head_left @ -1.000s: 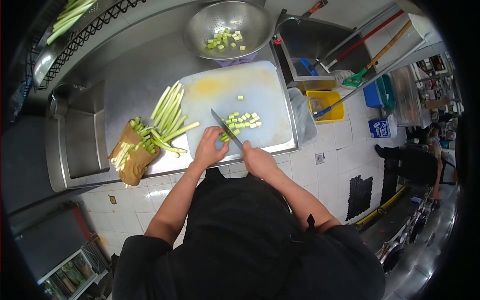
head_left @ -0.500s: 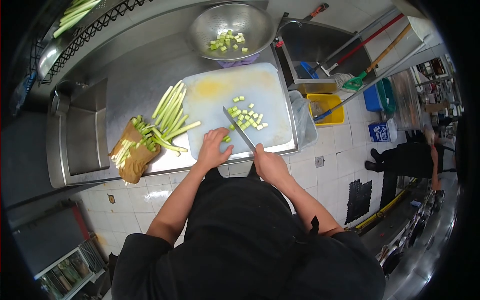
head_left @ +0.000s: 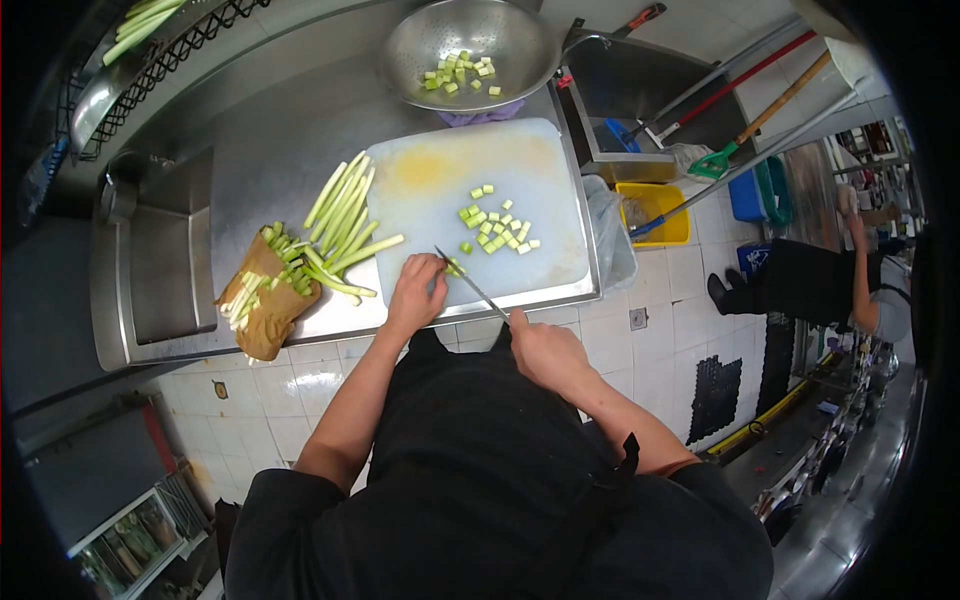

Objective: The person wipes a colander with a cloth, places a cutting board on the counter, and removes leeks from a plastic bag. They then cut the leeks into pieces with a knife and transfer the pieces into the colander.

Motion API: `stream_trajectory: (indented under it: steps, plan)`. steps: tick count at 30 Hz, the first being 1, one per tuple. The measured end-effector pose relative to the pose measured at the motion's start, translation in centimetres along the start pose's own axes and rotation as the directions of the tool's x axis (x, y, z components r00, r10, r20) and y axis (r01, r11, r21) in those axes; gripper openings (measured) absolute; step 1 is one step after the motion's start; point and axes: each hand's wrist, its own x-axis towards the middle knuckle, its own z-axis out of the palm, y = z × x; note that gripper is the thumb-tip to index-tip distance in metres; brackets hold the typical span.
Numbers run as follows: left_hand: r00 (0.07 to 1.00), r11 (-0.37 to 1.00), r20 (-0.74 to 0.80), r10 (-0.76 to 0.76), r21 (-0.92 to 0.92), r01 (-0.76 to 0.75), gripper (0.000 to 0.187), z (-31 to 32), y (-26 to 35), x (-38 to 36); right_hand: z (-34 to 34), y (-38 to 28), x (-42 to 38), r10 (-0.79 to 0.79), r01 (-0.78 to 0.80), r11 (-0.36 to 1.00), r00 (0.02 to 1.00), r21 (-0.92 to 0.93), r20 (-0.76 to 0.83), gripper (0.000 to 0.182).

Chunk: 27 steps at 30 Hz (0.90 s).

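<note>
My right hand [head_left: 548,350] is wrapped round the handle of a knife [head_left: 475,287], its blade slanting up and left over the near edge of a white cutting board [head_left: 420,165]. At the blade's tip, the curled fingers of my left hand [head_left: 417,293] press on a short celery piece [head_left: 455,268], mostly hidden by fingers and blade. Several cut celery chunks [head_left: 497,236] lie scattered beyond the knife. Left of the board, long celery stalks [head_left: 343,208] lie beside a brown paper bag [head_left: 268,325] with more celery on it.
A steel colander [head_left: 415,50] holding celery chunks stands behind the board. A sink [head_left: 175,260] is at the left. On the right are a plastic bag [head_left: 608,240], a yellow bucket [head_left: 680,228] and long-handled tools. A co-worker [head_left: 800,285] stands at far right.
The knife has moved back from the cut chunks toward my left hand, its tip now at my fingers. One chunk now lies apart near the others. The co-worker has shifted.
</note>
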Motion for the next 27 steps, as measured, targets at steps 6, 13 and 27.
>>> stream_trajectory:
  steps: [6, 13, 27]
  plan:
    - [0.999, 0.999, 0.002, -0.036, -0.019, 0.036, 0.018, -0.5, 0.2, 0.6, -0.5, -0.2, 0.4, -0.004, 0.004, 1.000, 1.000, -0.007, 0.001, 0.024]
    - [1.000, 1.000, 0.017, -0.007, -0.017, 0.008, 0.019, -0.7, -0.3, 0.7, -0.7, -1.0, 0.7, 0.040, -0.038, 0.999, 0.996, -0.022, 0.076, 0.029]
    - [1.000, 0.997, 0.003, -0.016, 0.081, 0.016, 0.019, -1.3, -1.3, 1.0, 3.8, -0.9, 6.0, 0.003, -0.003, 0.998, 1.000, 0.068, -0.001, 0.021]
